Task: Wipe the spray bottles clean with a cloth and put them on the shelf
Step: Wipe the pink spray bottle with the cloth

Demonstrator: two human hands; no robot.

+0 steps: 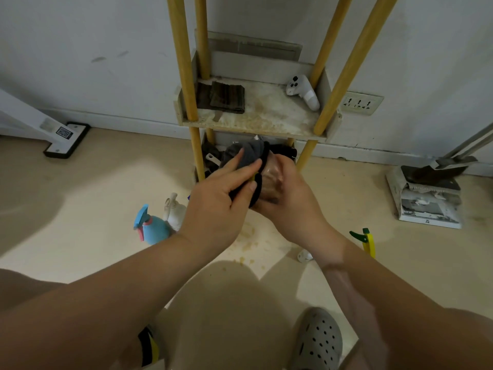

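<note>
My left hand [224, 193] grips a dark grey cloth [246, 156] and presses it over the top of a clear bottle [272, 180]. My right hand [290, 198] wraps around that bottle from the right and below; most of the bottle is hidden by cloth and fingers. A blue spray bottle [154, 227] with a pink trigger and a white spray bottle [174, 210] stand on the floor to the left. A yellow bottle with a green nozzle [366, 240] stands on the floor to the right. The shelf [269, 121] with yellow posts stands straight ahead.
On the shelf lie a folded dark cloth [226, 97] and a white controller [302, 92]. Dark items fill the lower tier. A dustpan with rubbish [426, 193] sits at the right wall, a white stand base [66, 140] at the left. Crumbs dot the floor; my grey clog [317, 340] is below.
</note>
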